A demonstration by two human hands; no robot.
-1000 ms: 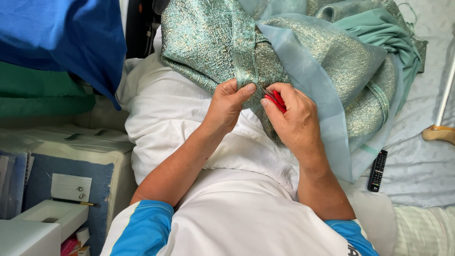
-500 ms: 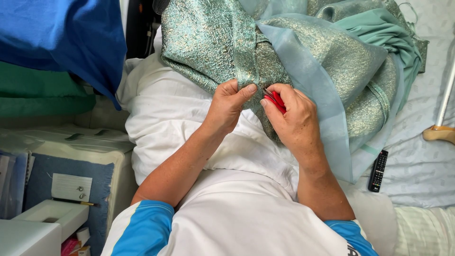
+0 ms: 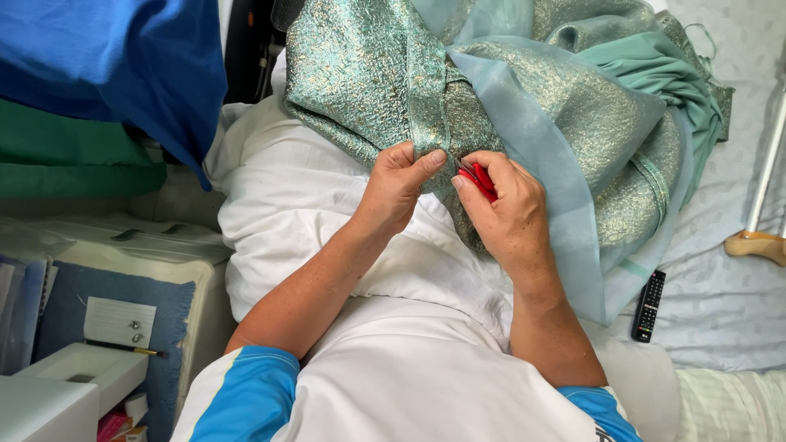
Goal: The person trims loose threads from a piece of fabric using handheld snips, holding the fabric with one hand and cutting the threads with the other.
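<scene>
white bedding (image 3: 311,205) covered our lap, with a deep blue cloth (image 3: 123,74) hanging at far left above a folded green one (image 3: 65,164). our left hand (image 3: 397,192) pinched closed on a fold of the shimmery teal-and-gold brocade fabric (image 3: 368,74) that lay bunched over the bedding ahead of us. just beside it, our right hand (image 3: 508,217) gripped a small red-handled tool (image 3: 483,178) against the same fold. further right lay a black remote control (image 3: 648,305) and a light wooden crutch handle (image 3: 757,244).

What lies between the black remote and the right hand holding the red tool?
In the head view, a fold of sheer pale-blue fabric lies between the remote and the right hand with the red tool.
</scene>
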